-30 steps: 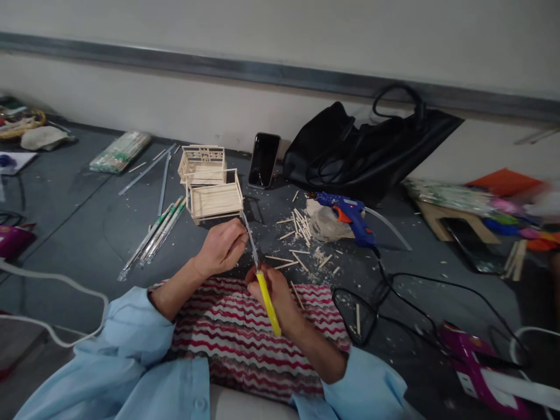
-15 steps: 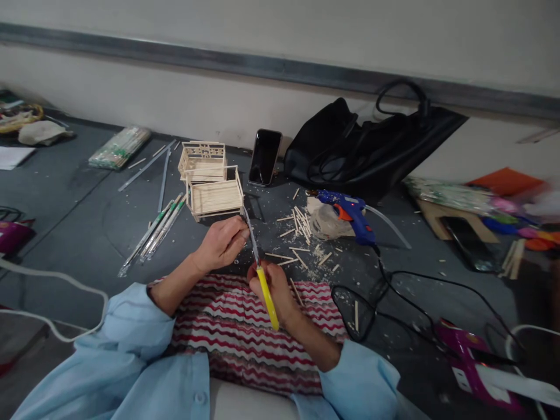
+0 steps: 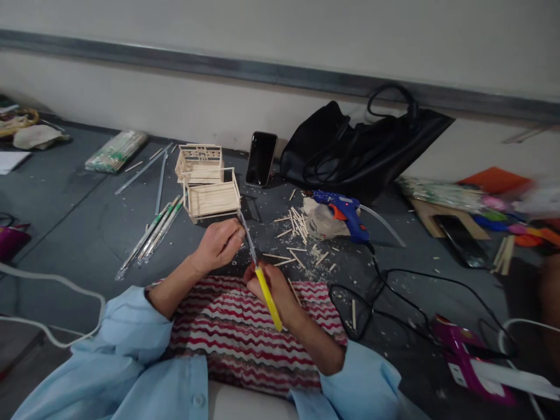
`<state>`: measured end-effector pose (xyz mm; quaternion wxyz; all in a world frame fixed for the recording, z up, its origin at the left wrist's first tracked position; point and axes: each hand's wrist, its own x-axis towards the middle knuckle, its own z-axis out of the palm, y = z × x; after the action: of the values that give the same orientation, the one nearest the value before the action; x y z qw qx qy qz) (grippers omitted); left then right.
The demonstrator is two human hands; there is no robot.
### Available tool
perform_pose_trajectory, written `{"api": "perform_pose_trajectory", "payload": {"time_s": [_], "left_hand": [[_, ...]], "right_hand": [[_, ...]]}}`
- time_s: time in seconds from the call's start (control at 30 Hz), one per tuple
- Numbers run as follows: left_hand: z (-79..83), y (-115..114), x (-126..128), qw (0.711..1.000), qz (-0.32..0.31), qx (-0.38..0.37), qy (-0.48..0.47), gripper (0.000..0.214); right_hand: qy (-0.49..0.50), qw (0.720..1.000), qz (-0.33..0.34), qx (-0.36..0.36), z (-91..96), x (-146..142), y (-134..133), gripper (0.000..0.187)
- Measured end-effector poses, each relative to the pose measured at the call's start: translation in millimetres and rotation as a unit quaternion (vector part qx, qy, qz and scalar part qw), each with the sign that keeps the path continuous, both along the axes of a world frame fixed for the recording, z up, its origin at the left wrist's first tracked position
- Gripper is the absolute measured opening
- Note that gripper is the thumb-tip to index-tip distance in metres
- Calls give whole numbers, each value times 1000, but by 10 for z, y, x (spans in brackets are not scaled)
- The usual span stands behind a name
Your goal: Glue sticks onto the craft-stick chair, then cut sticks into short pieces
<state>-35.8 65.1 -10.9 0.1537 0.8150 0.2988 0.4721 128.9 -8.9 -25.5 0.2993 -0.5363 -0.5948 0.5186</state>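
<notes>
My right hand (image 3: 276,290) grips a yellow-handled craft knife (image 3: 268,297), its thin blade (image 3: 247,236) pointing up and away. My left hand (image 3: 217,245) is closed in a pinch right beside the blade, holding something too small to make out. Both hands hover over a red-and-white striped cloth (image 3: 245,332) on my lap. Just beyond them on the grey floor stand two small stick-built boxes (image 3: 213,198), (image 3: 199,162). Loose cut wooden sticks (image 3: 297,224) lie scattered to the right of the blade.
A blue hot-glue gun (image 3: 343,211) rests on crumpled plastic, its black cord (image 3: 394,280) looping right. A phone (image 3: 261,158) and black bag (image 3: 359,149) lean on the wall. Long wrapped sticks (image 3: 151,236), a stick packet (image 3: 116,150), a white cable (image 3: 56,280) and a magenta tool (image 3: 472,361) surround me.
The view has shifted slightly. My hands stay together around the knife blade with hardly any movement.
</notes>
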Motion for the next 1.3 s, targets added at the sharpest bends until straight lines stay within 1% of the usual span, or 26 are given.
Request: {"api": "perform_pose_trajectory", "payload": {"time_s": [0.07,0.13,0.2,0.27,0.3,0.33,0.37,0.43,0.5,0.57,0.67,0.77,0.93,1.1,1.2,1.3], "left_hand": [[12,-3,0,1000,-2,-18,-7,21],[16,-10,0,998,-5,-52,-30,22],[10,-21,6,992,-14,-106,-67,21],[3,-32,27,976,-21,-176,-124,19],[0,-37,44,962,-27,-218,-165,18],[-2,-41,64,940,-39,-263,-213,17],[-2,-44,86,912,-59,-309,-263,17],[-4,-48,126,843,-121,-396,-344,25],[-15,-54,154,781,-183,-459,-381,35],[-37,-60,169,743,-224,-489,-397,34],[-76,-63,176,713,-255,-499,-422,28],[-98,-55,170,697,-267,-508,-431,25],[-106,-43,163,699,-258,-512,-427,23],[-135,-39,188,691,-253,-532,-419,25],[-156,-33,195,687,-259,-536,-418,25],[-168,-30,198,689,-255,-531,-422,25]], "right_hand": [[0,1000,-2,5,-27,-12,3,6],[-3,1000,-20,14,-77,-38,9,9],[-9,999,-45,22,-127,-69,14,11],[-11,998,-57,24,-140,-87,18,10],[-9,998,-56,20,-128,-88,20,8],[-5,999,-53,13,-106,-83,22,7],[3,999,-46,2,-77,-72,24,6],[25,999,-26,-22,-25,-40,26,8],[37,999,-5,-36,-7,-8,26,9],[26,999,5,-35,-27,14,29,9],[7,999,21,-31,-57,30,44,10],[15,997,44,-55,-14,30,68,13],[22,994,42,-98,85,14,84,12],[41,989,20,-138,56,4,70,13],[49,989,12,-142,20,-17,86,11],[53,988,3,-145,8,-46,91,11]]}}
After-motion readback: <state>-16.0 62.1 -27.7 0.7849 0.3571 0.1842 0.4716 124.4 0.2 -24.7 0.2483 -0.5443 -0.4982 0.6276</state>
